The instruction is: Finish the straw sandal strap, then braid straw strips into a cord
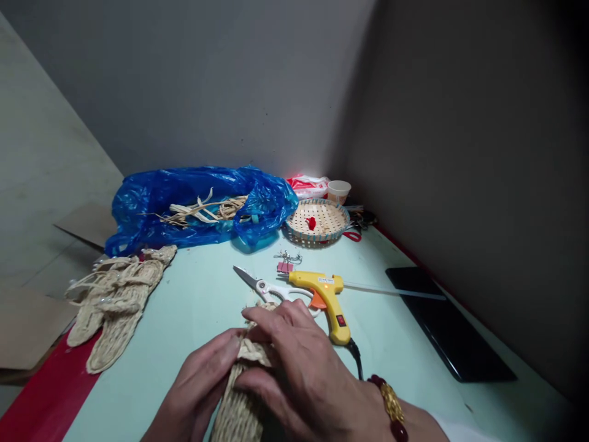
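Observation:
Both hands close on a woven straw sandal sole [239, 414] at the near edge of the pale green table [202, 301]. My left hand [200, 383] grips its left side, thumb on top. Over the sole's front end lies my right hand [299, 362], fingers curled and pressing a straw strap [253, 351] down. A bead bracelet [391, 402] circles the right wrist. Just beyond the fingers lie white-handled scissors [262, 285] and a yellow hot glue gun [324, 294] with a glue stick in its back.
A pair of finished straw sandals [115, 298] lies at the left. At the back sit a blue plastic bag with straw [197, 205], a round woven basket [317, 221] and a small cup [338, 190]. Binder clips [285, 264] lie mid-table; a black phone [448, 322] lies right.

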### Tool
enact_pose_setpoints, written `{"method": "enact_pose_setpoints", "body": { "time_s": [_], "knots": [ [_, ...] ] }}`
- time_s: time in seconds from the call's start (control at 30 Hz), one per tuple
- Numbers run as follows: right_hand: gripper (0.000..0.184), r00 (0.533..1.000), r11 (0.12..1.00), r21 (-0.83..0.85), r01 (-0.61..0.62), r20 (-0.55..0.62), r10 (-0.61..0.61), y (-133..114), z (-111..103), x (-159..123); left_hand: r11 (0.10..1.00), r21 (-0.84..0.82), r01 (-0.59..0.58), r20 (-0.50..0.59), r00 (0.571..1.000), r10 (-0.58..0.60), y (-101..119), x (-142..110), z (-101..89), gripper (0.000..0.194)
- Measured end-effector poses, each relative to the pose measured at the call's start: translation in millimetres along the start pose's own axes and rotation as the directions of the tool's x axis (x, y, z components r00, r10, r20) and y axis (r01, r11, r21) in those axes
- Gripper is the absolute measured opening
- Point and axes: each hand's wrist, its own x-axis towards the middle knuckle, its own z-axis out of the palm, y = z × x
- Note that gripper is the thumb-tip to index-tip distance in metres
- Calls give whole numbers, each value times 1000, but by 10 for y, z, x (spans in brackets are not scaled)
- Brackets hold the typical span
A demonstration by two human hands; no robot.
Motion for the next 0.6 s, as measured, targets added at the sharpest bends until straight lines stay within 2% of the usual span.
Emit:
{"method": "enact_pose_setpoints", "body": {
  "time_s": [0.07, 0.13, 0.17, 0.23, 0.3, 0.43, 0.6],
  "knots": [
    [43, 1000, 999, 28, -27, -9, 28, -6, -49, 17, 998, -68, -13, 62, 998, 17, -14, 57, 9, 30],
    [37, 985, 986, 70, -153, -69, 158, 17, -109, 45, 990, -141, -18, 98, 995, 32, -26, 107, -3, 30],
    [33, 962, 964, 101, -244, -103, 254, 41, -136, 63, 985, -171, -19, 105, 994, 37, -26, 123, -14, 30],
    [25, 885, 886, 181, -426, -122, 450, 104, -172, 96, 979, -203, 0, 108, 994, 23, -11, 128, -37, 29],
    [21, 823, 801, 261, -539, -43, 567, 165, -179, 121, 979, -204, 26, 107, 994, -4, 19, 102, -49, 28],
    [27, 786, 706, 361, -610, 164, 595, 207, -137, 133, 985, -170, 41, 125, 992, -20, 50, 24, -21, 27],
    [31, 773, 631, 472, -616, 212, 597, 184, -99, 130, 987, -158, -20, 172, 984, 47, -17, 20, 11, 25]
  ]
}}
